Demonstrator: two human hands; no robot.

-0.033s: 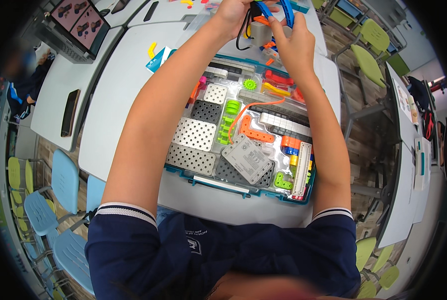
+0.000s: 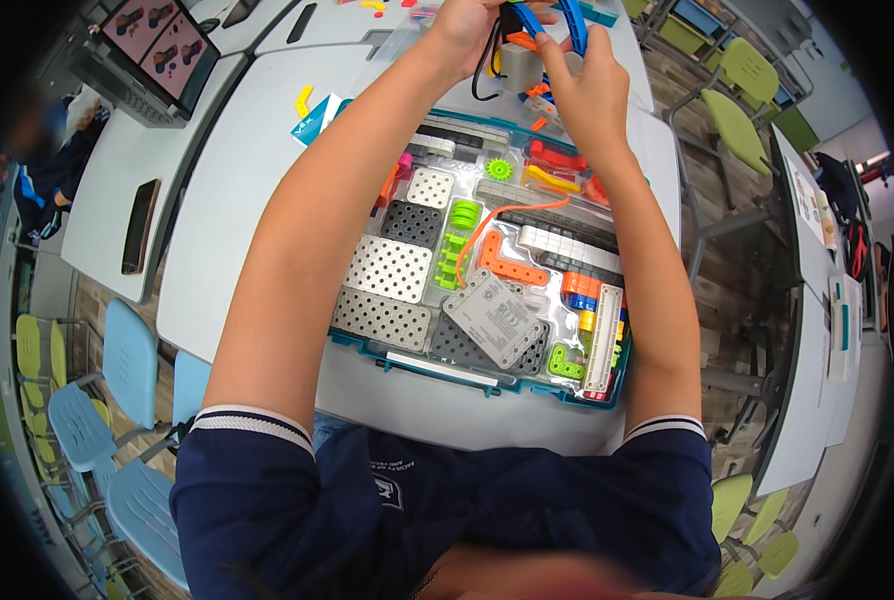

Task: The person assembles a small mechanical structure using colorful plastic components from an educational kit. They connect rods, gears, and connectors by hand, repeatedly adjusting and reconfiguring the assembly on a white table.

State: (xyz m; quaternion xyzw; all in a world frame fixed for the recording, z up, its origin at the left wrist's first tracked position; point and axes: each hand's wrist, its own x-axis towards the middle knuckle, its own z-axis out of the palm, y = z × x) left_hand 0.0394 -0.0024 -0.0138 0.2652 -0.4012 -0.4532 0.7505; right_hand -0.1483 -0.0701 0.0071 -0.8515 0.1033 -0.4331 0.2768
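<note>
My left hand (image 2: 464, 32) and my right hand (image 2: 594, 88) meet at the far edge of the white table (image 2: 267, 200). Together they hold a small build: a grey block (image 2: 520, 66) with blue curved pieces (image 2: 574, 22), orange bits and a black cable hanging from it. Below my forearms lies an open teal parts tray (image 2: 397, 357). It holds white and black perforated plates (image 2: 392, 268), green gears (image 2: 464, 213), orange beams (image 2: 512, 268) and a grey square unit (image 2: 492, 318) resting tilted on top.
A yellow piece (image 2: 304, 98) and a teal card (image 2: 319, 115) lie left of the tray. A dark phone (image 2: 139, 226) and an open laptop (image 2: 152, 45) are on the tables to the left, where another person (image 2: 52, 165) sits. Blue chairs (image 2: 127, 362) stand left, green chairs (image 2: 737, 122) right.
</note>
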